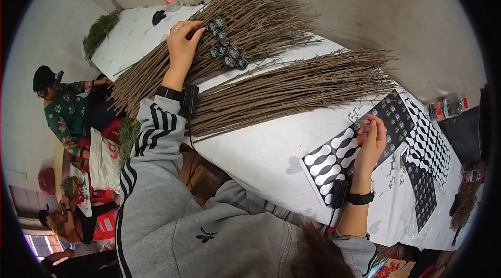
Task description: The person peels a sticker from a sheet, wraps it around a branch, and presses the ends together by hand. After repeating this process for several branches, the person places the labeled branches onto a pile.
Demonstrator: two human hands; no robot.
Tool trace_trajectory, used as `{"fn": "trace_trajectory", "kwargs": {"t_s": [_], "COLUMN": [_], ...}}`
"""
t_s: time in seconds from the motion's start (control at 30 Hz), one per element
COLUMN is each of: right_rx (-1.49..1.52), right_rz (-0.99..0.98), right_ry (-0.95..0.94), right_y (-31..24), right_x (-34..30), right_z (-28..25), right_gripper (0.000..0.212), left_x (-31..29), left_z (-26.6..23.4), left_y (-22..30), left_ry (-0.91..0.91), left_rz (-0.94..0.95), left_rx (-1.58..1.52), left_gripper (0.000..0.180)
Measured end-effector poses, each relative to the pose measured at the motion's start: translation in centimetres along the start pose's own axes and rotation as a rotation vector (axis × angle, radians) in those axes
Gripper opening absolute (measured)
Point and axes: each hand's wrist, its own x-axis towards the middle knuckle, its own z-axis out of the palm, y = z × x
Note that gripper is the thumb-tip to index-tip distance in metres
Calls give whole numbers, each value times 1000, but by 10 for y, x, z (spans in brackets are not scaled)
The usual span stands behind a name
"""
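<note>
Hair [321, 252] and a grey top [229, 231] were nearest the camera, at the near edge of the white-covered bench [245, 158]. Two bundles of thin brown twigs lay on it, the back bundle [167, 72] toward the bench's left end, the front bundle [292, 87] nearer its middle, a strip of white between them for part of their length.

Progress looked early: a small cluster of black tags [233, 51] sat among the back bundle's twigs, around halfway along, while most twigs there showed none and the front bundle showed none at all. Black sheets [396, 116] lay at the bench's right end, with plenty of printed shapes on them; a patterned sheet [334, 158] by the near edge had white patches, perhaps where pieces had been lifted off.

Both bundles had their long axis slantwise across the bench, thick ends by the near edge, tips fanning out toward the far edge.

The left hand [182, 40] was over the back bundle, just beside the tags, its grip narrow, thumb and forefinger close together; whether it held a twig could not be told. The right hand [371, 137] was above the sheets, fingers bent, its grip fairly narrow, its contents not discernible
</note>
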Motion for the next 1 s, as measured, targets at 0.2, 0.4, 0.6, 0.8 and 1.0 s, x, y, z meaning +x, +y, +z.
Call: {"fn": "trace_trajectory", "kwargs": {"t_s": [0.2,0.4,0.6,0.8,1.0], "right_rx": [2,2,6,9,-17], "right_rz": [-2,-7,-5,-5,-65], "right_ry": [18,16,22,20,46], "right_y": [-2,-2,-1,-1,-21], "right_x": [0,0,0,1,12], "right_z": [2,2,1,-2,-20], "right_gripper": [23,23,23,22,21], "left_x": [-2,-11,-13,-4,-4], "left_z": [-3,4,6,8,3], "left_y": [10,7,8,13,22], "left_ry": [61,32,-8,53,20], "left_rz": [198,208,213,214,124], "left_rx": [95,76,137,103,146], "left_gripper": [17,19,18,12,13]}}
